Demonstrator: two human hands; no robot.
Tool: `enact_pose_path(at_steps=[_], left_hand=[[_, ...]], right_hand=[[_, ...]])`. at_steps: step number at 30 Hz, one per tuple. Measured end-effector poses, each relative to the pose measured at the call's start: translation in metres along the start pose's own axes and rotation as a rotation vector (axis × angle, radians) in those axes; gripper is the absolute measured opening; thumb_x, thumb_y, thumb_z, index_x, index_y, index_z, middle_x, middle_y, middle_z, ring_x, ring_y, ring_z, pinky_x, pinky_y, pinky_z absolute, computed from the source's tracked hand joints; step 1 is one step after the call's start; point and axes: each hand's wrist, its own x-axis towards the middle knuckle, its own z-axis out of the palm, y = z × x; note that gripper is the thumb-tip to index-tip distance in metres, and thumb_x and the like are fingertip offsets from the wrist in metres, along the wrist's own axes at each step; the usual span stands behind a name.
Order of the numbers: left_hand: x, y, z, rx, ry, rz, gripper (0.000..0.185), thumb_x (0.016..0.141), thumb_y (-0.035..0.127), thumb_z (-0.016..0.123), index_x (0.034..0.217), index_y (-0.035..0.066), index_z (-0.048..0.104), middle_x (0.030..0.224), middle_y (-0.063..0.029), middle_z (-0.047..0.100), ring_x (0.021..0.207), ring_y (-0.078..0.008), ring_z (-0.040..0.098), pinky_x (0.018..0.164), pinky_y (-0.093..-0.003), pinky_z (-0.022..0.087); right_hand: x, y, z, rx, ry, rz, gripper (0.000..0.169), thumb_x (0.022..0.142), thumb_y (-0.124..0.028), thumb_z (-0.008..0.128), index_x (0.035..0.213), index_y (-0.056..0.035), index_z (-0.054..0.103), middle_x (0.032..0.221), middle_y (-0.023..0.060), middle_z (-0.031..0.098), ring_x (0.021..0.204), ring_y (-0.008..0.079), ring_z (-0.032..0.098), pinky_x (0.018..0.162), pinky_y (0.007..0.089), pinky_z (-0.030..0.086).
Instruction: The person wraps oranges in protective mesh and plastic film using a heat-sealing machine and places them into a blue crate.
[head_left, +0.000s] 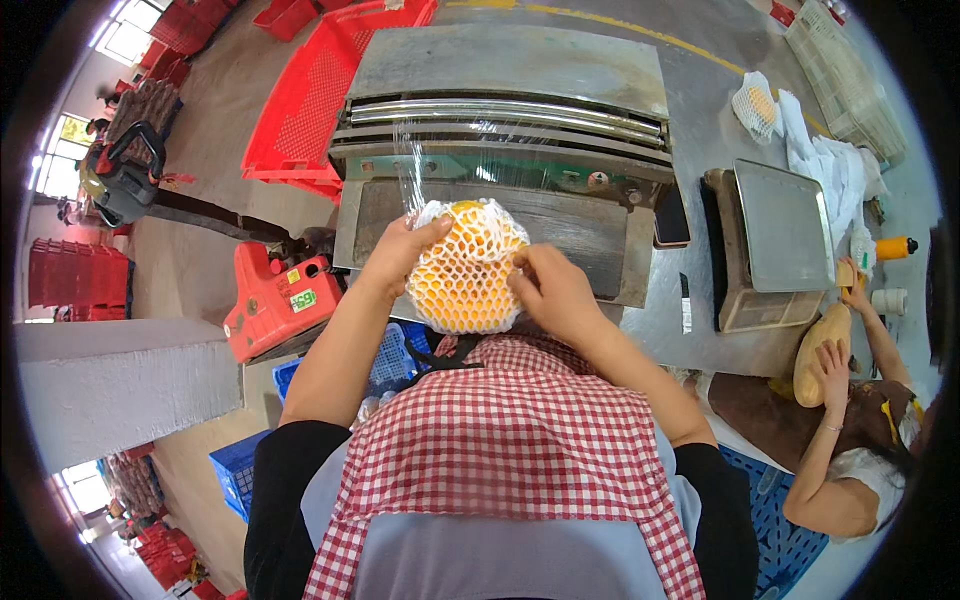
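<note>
A rounded orange-yellow piece of produce in a white foam net (466, 289) is held up in front of my apron. My left hand (405, 255) grips its left side, thumb over the top. At the right edge, the fingers of my right hand (556, 294) are curled against the net. Clear plastic film (411, 169) stretches from the metal rollers of a film wrapping machine (502, 112) down to the produce near my left hand. Behind the produce lies the machine's dark flat plate (555, 240). The underside of the produce is hidden.
A bench scale (784, 225) and a phone (671, 217) are on the metal table to the right. Beyond them lie white foam nets (817, 157). A co-worker's hands (831, 371) hold a butternut squash (810, 352). At left stand a red crate (300, 112) and a pallet jack (281, 296).
</note>
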Motion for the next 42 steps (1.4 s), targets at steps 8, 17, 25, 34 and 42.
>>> enact_pose_path(at_steps=[8,17,25,34,42], left_hand=[[-0.038,-0.011,-0.025,-0.281,-0.204,-0.173,0.043,0.084,0.021,0.068,0.115,-0.005,0.054,0.109,-0.0167,0.063,0.095,-0.0252,0.065,0.082,-0.0373,0.054],[-0.062,-0.056,-0.04,-0.198,-0.132,-0.31,0.04,0.085,0.02,0.066,0.114,-0.005,0.055,0.104,-0.0156,0.065,0.091,-0.024,0.066,0.08,-0.036,0.054],[-0.034,-0.122,-0.048,-0.253,-0.128,-0.123,0.048,0.082,0.017,0.07,0.12,-0.004,0.049,0.107,-0.0135,0.063,0.094,-0.023,0.064,0.082,-0.0382,0.054],[-0.027,-0.124,-0.053,-0.308,-0.163,-0.157,0.044,0.082,0.016,0.069,0.117,-0.003,0.052,0.105,-0.0146,0.064,0.091,-0.0234,0.066,0.079,-0.0361,0.055],[-0.011,-0.134,-0.063,-0.491,-0.332,-0.244,0.046,0.083,0.021,0.068,0.117,-0.006,0.052,0.109,-0.0176,0.063,0.096,-0.0264,0.065,0.083,-0.0394,0.054]], right_hand=[[-0.081,0.117,-0.073,-0.046,0.629,0.321,0.018,0.081,-0.012,0.066,0.096,-0.0038,0.064,0.088,0.0097,0.062,0.078,0.0191,0.059,0.07,0.0304,0.047],[-0.151,0.229,-0.105,-0.719,0.388,0.59,0.03,0.075,-0.017,0.072,0.097,-0.0002,0.061,0.094,0.0175,0.06,0.089,0.0346,0.057,0.078,0.0412,0.046],[-0.153,0.214,-0.109,-0.804,0.283,0.651,0.021,0.074,-0.014,0.071,0.086,0.002,0.062,0.085,0.0187,0.062,0.082,0.0362,0.06,0.073,0.0428,0.047],[-0.174,0.235,-0.114,-0.009,0.673,0.842,0.015,0.083,-0.004,0.062,0.092,-0.0013,0.051,0.078,0.0092,0.058,0.067,0.0193,0.057,0.059,0.0297,0.047],[-0.071,0.034,-0.068,0.469,0.219,0.384,0.025,0.086,-0.005,0.061,0.11,0.0022,0.061,0.091,0.006,0.064,0.073,0.0127,0.058,0.07,0.0255,0.048]])
